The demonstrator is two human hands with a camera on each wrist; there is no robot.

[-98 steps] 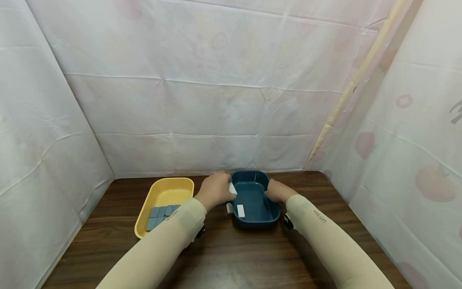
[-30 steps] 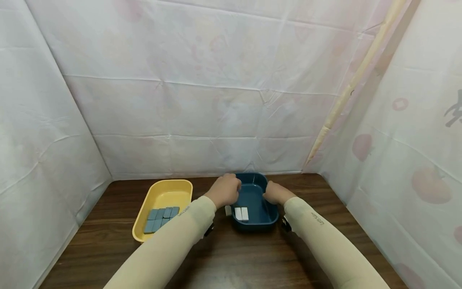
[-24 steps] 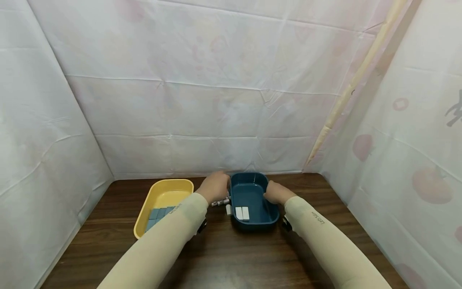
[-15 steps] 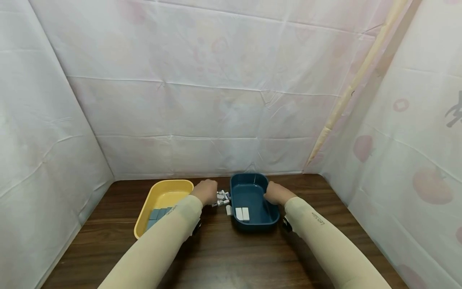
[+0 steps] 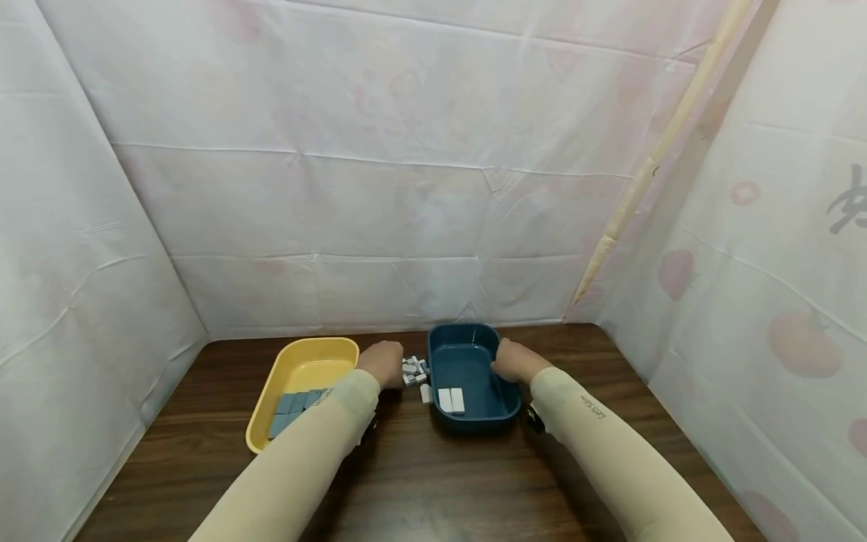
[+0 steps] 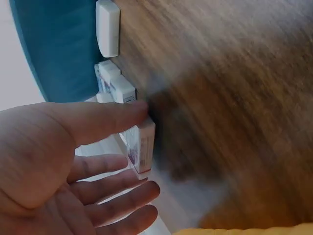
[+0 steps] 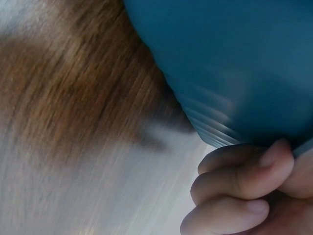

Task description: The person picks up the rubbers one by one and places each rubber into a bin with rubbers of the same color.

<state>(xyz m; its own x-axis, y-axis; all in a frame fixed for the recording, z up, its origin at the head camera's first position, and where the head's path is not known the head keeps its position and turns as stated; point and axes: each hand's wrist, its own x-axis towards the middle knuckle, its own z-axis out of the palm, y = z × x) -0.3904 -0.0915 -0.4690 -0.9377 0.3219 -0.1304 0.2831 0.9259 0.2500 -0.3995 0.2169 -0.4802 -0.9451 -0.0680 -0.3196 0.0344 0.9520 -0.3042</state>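
the left hand point(image 6: 54, 161) is spread and relaxed, its thumb tip touching one white tile point(image 6: 140, 147) that stands on edge; the other fingers point(image 6: 122, 188) lie just under it, not yet closed. that tile belongs to a small pile of white tiles point(image 5: 413, 369) on the table point(image 5: 433, 482), between the yellow tray point(image 5: 298, 369) and the blue tray point(image 5: 474, 414). the right hand point(image 5: 509, 360) grasps the right rim of the blue tray, fingers curled under its lip in the right wrist view, which steadies it.

to do this pick well, i judge the thumb and forefinger should pinch the tile on its two broad faces, taking one tile only, since the neighbours lie touching it and could topple or be dragged along. lifting straight up before moving across the rim would avoid knocking the single tile point(image 5: 425, 393) lying against the blue tray's outer wall. inside that tray two white tiles point(image 5: 451, 400) lie side by side near the front; a new one would sit best flat and just beside them. grey tiles point(image 5: 294, 406) lie in a row in the yellow tray.
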